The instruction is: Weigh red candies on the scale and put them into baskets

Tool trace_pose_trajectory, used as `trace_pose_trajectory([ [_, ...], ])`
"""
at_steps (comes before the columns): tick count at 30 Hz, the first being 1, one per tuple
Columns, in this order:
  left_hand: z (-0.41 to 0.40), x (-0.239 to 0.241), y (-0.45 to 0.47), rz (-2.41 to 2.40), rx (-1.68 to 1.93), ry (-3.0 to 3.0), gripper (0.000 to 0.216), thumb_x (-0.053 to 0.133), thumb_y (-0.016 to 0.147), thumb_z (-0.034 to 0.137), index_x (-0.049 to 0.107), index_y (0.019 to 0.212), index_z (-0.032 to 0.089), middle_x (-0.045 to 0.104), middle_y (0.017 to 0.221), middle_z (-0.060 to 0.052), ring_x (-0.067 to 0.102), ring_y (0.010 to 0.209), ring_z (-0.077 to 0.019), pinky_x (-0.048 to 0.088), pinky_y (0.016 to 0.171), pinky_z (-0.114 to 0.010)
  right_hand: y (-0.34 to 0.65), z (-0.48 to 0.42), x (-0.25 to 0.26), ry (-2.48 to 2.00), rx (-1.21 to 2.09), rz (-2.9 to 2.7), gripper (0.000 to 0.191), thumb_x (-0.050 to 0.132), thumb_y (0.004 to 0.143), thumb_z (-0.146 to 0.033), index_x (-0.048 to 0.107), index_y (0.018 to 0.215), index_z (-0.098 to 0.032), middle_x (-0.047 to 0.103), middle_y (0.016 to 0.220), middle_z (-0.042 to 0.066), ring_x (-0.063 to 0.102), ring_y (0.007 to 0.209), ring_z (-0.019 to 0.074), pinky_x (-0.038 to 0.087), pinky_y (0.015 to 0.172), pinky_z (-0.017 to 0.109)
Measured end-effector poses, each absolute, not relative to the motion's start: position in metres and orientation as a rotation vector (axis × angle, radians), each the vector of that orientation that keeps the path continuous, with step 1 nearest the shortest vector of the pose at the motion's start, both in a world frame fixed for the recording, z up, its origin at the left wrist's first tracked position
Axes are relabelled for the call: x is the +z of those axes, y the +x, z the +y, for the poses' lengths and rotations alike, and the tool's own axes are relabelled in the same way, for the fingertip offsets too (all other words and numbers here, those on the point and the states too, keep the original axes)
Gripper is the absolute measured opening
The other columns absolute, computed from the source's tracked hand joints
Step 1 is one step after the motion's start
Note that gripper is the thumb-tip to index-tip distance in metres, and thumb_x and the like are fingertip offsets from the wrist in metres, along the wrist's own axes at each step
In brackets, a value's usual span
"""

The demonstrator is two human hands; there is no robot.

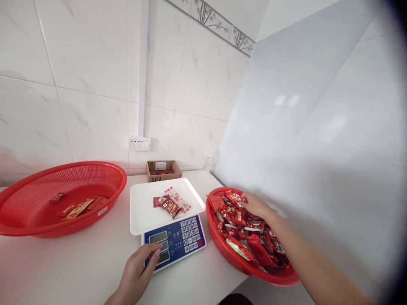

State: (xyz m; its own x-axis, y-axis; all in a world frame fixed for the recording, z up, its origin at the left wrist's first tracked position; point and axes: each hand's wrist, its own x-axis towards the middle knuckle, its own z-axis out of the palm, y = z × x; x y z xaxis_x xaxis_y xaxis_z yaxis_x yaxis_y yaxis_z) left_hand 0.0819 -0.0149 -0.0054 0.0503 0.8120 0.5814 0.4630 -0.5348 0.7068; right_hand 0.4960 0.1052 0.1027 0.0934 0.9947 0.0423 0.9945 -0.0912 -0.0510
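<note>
My left hand [140, 267] hovers over the lower displays of a blue and white digital scale [174, 243]. Its thumb and forefinger are pinched together, and I see nothing between them. On the scale's white tray [143, 207] lie a few wrapped candies [171, 206], some dark red and one pink and white. My right hand [254, 205] reaches into the far side of a red plastic basket [219, 252] heaped with red candy packets [254, 245]. Its curled fingers are at a red and white candy packet [235, 198]; the fingertips are partly hidden.
A larger red perforated basket [104, 169] stands at the left with several packets [78, 209] in it. Behind the scale is a small cardboard box [164, 177] with red items inside. A clear plastic container [208, 163] sits in the corner by the tiled wall.
</note>
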Motion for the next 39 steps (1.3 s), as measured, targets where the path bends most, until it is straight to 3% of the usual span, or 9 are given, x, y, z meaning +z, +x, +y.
trace_pose_trajectory([
  [4, -0.015, -0.007, 0.081, 1.28, 1.493, 2.031, 0.022, 0.051, 0.085, 0.038, 0.067, 0.086, 0.022, 0.071, 0.075, -0.001, 0.067, 0.063, -0.0132, 0.053, 0.057, -0.016, 0.488, 0.11, 0.098, -2.203, 0.192, -2.206, 0.014, 0.06, 0.073, -0.031, 0.066, 0.08, -0.021, 0.07, 0.081, 0.001, 0.063, 0.075, 0.0186, 0.043, 0.066, 0.025],
  [6, -0.015, -0.007, 0.081, 1.29, 1.482, 2.032, 0.022, 0.051, 0.086, 0.037, 0.067, 0.086, 0.022, 0.071, 0.076, -0.001, 0.067, 0.064, -0.0133, 0.053, 0.057, -0.017, 0.485, 0.116, 0.097, -2.188, 0.204, -2.226, 0.022, 0.055, 0.077, -0.037, 0.067, 0.07, -0.02, 0.069, 0.072, 0.002, 0.062, 0.069, 0.0186, 0.043, 0.064, 0.026],
  [9, -0.015, -0.008, 0.081, 1.305, 1.458, 2.021, 0.023, 0.05, 0.086, 0.038, 0.067, 0.086, 0.022, 0.071, 0.076, -0.002, 0.066, 0.064, -0.0135, 0.053, 0.056, -0.017, 0.481, 0.126, 0.092, -2.181, 0.107, -2.179, 0.03, 0.041, 0.085, -0.031, 0.067, 0.09, -0.019, 0.07, 0.089, 0.007, 0.062, 0.081, 0.0201, 0.043, 0.073, 0.028],
  [11, -0.014, -0.007, 0.081, 1.308, 1.443, 2.013, 0.023, 0.05, 0.086, 0.038, 0.066, 0.087, 0.022, 0.071, 0.077, -0.002, 0.066, 0.063, -0.0134, 0.053, 0.055, -0.016, 0.477, 0.132, 0.086, -2.161, 0.082, -2.176, 0.032, 0.043, 0.083, -0.025, 0.06, 0.11, -0.02, 0.064, 0.113, 0.008, 0.059, 0.098, 0.0197, 0.041, 0.082, 0.028],
  [13, -0.014, -0.006, 0.081, 1.308, 1.435, 2.008, 0.023, 0.049, 0.087, 0.038, 0.066, 0.088, 0.022, 0.071, 0.077, -0.002, 0.066, 0.063, -0.0134, 0.053, 0.054, -0.016, 0.475, 0.135, 0.079, -2.16, 0.093, -2.188, 0.036, 0.048, 0.079, -0.019, 0.059, 0.113, -0.022, 0.059, 0.122, 0.008, 0.055, 0.107, 0.0204, 0.039, 0.087, 0.028],
  [20, -0.014, -0.006, 0.08, 1.317, 1.426, 1.984, 0.026, 0.048, 0.087, 0.04, 0.067, 0.086, 0.022, 0.07, 0.075, -0.002, 0.066, 0.063, -0.0142, 0.053, 0.057, -0.019, 0.48, 0.128, 0.082, -2.219, 0.1, -2.086, 0.017, 0.056, 0.066, -0.008, 0.061, 0.075, -0.021, 0.068, 0.077, 0.001, 0.06, 0.072, 0.0153, 0.041, 0.066, 0.023],
  [28, -0.015, -0.005, 0.082, 1.299, 1.381, 2.013, 0.024, 0.046, 0.088, 0.035, 0.065, 0.089, 0.02, 0.07, 0.079, -0.005, 0.064, 0.065, -0.0148, 0.054, 0.061, -0.023, 0.422, 0.12, 0.106, -1.903, 0.05, -2.08, 0.015, 0.048, 0.077, -0.016, 0.058, 0.087, -0.021, 0.063, 0.1, 0.006, 0.058, 0.093, 0.0172, 0.041, 0.086, 0.027],
  [32, -0.016, -0.007, 0.083, 1.311, 1.336, 2.019, 0.023, 0.045, 0.089, 0.031, 0.065, 0.09, 0.019, 0.07, 0.08, -0.006, 0.064, 0.069, -0.0149, 0.053, 0.063, -0.023, 0.357, 0.121, 0.11, -1.628, 0.208, -2.185, 0.013, 0.049, 0.076, -0.016, 0.06, 0.082, -0.021, 0.062, 0.096, 0.006, 0.06, 0.091, 0.0175, 0.043, 0.085, 0.028],
  [39, -0.017, -0.006, 0.08, 1.271, 1.472, 1.92, 0.018, 0.05, 0.087, 0.026, 0.066, 0.089, 0.018, 0.068, 0.074, -0.004, 0.063, 0.066, -0.0136, 0.05, 0.062, -0.022, 0.32, 0.122, 0.112, -1.544, 0.384, -2.199, 0.029, 0.05, 0.076, -0.018, 0.058, 0.104, -0.021, 0.056, 0.119, 0.009, 0.063, 0.089, 0.0178, 0.049, 0.082, 0.028],
])
